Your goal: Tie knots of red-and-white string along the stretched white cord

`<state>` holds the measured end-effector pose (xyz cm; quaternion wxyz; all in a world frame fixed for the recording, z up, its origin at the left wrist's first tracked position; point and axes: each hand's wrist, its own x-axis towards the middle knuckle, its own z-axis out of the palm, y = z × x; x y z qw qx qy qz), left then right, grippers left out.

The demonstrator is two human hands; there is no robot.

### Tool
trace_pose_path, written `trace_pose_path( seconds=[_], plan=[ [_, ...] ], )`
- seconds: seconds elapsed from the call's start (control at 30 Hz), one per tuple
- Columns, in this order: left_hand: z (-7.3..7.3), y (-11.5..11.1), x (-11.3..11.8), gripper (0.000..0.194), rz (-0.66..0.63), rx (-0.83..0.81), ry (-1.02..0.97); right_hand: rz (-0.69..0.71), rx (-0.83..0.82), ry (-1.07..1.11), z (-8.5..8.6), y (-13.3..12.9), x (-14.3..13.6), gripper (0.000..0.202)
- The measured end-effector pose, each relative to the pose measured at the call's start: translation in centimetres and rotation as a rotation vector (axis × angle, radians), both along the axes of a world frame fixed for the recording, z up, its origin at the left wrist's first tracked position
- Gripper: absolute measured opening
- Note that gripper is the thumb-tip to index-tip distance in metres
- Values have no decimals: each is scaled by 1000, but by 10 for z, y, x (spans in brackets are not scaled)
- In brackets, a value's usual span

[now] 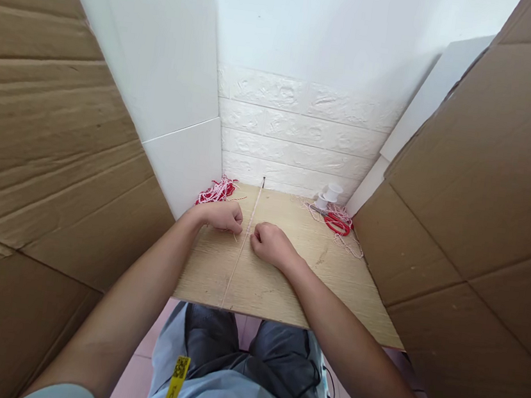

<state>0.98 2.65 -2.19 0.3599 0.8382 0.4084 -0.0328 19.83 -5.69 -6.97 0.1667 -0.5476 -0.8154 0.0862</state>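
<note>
A thin pale cord (255, 207) runs taut from a small dark hook (264, 179) at the wall down to the board's front edge, thicker and knotted-looking along its far part. Left of it, my left hand (224, 216) is closed in a pinch, and a fine thread end pokes out below its fingers. My right hand (271, 244), curled with fingertips pressed together, sits just right of the cord. Fine thread crosses the cord between both hands; the exact grip inside the fingers is hidden.
Red and pink-white cords (218, 192) lie heaped at the back left of the wooden board (278, 291). At the back right are white spools (330, 194), red-handled scissors (337, 224) and more loose cord. Cardboard walls (477, 206) stand on both sides.
</note>
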Motion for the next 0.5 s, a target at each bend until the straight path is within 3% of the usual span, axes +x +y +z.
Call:
trace_pose_path(
  seconds=[0.5],
  plan=[
    [1, -1, 0, 14, 32, -2, 23, -66, -21, -32, 2, -1, -4, 21]
  ],
)
